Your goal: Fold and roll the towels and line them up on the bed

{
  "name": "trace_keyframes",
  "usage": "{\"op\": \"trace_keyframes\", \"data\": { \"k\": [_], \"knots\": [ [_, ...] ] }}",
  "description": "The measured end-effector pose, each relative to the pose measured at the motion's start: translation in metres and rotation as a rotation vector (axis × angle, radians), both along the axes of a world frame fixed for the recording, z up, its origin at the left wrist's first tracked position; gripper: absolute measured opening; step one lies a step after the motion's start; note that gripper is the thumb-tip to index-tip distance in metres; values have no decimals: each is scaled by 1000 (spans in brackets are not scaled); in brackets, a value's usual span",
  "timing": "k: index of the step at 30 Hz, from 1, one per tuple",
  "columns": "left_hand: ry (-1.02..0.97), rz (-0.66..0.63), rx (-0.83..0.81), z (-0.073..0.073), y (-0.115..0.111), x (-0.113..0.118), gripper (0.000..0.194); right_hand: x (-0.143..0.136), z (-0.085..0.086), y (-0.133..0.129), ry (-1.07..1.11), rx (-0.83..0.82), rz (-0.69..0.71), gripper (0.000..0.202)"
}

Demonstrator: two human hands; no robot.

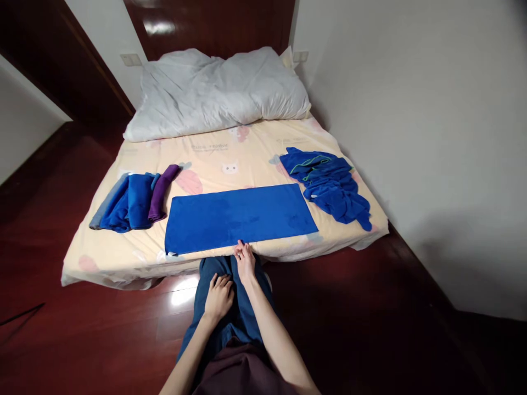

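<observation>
A blue towel point(242, 216) lies flat and smooth as a long rectangle near the front edge of the bed. My right hand point(245, 262) is at the middle of its near edge, palm turned partly up, fingers loosely bent and apart. One fingertip reaches the towel's edge; whether it presses on it I cannot tell. On my thigh rests my left hand point(219, 296), its fingers spread and holding nothing. Left of the flat towel lie rolled or folded blue towels point(140, 200) and a purple rolled towel point(162, 193). To the right is a crumpled heap of blue towels point(333, 186), some with green edging.
The bed's cream printed sheet point(230, 153) hangs over the front edge. A large pale quilt or pillow point(222, 90) lies at the head, against a dark wooden headboard point(214, 24). A white wall point(428, 137) stands on the right; dark red flooring point(102, 334) surrounds the bed.
</observation>
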State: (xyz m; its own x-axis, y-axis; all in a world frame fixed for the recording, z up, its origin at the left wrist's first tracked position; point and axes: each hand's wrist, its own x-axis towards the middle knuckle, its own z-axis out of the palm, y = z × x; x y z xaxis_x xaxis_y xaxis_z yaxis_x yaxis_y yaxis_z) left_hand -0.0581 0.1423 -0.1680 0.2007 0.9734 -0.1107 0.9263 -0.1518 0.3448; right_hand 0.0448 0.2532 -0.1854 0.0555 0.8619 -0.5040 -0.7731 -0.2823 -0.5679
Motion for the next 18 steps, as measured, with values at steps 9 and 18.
{"op": "trace_keyframes", "data": {
  "k": [9, 18],
  "knots": [
    [-142, -140, -152, 55, 152, -36, 38, -7, -18, 19, 29, -79, 14, 45],
    [63, -55, -79, 63, 369, -23, 38, -9, -25, 25, -117, -141, 93, 42]
  ]
}}
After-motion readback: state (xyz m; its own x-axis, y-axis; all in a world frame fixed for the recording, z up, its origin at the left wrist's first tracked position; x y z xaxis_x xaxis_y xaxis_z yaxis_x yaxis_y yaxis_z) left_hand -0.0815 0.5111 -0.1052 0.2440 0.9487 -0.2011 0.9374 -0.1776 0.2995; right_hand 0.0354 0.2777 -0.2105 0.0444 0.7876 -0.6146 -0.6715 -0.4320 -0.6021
